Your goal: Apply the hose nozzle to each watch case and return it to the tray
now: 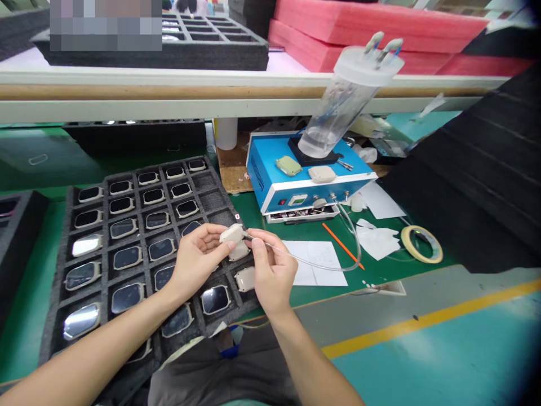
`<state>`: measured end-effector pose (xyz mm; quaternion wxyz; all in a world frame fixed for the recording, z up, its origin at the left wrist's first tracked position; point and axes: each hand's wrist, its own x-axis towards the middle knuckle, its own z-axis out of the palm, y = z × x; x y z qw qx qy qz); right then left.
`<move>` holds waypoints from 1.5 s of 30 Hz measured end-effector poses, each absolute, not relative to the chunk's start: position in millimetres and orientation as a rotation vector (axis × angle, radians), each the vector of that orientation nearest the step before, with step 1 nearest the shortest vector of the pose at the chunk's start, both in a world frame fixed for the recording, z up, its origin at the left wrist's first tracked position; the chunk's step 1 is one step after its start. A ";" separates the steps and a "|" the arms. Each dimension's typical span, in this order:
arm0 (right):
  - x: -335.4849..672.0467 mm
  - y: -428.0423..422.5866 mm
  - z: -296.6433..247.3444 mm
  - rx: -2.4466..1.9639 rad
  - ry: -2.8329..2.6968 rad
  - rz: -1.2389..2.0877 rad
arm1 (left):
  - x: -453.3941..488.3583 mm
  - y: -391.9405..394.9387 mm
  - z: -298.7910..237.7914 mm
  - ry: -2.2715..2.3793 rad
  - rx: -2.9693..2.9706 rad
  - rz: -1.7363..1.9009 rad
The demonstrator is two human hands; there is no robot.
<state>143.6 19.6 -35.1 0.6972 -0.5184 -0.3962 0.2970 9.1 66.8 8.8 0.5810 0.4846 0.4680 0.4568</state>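
Note:
Between the thumb and fingers of my left hand (200,254) is a beige watch case (231,233), held tilted above the foam tray. My right hand (274,270) pinches the slim tip of a clear tube (313,264) against the edge of this case. That tube loops back to the front of a blue machine (270,175). Under my hands lies a black foam tray (207,183) with watch cases in its compartments, many showing dark glass faces. Two more beige cases, one (239,251) just below the held one and another (245,278) beside my right hand, show their backs.
On the machine stand a clear cylinder (333,101), a green case (288,165) and a beige case (322,174). White paper (321,254), an orange stick (342,246) and a tape roll (421,244) lie to the right. A shelf edge (169,108) crosses behind, bearing pink foam (372,34).

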 end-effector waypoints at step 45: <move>144.1 20.6 -33.5 -1.132 -0.870 0.671 | 8.5 65.8 8.1 1.099 1.182 1.080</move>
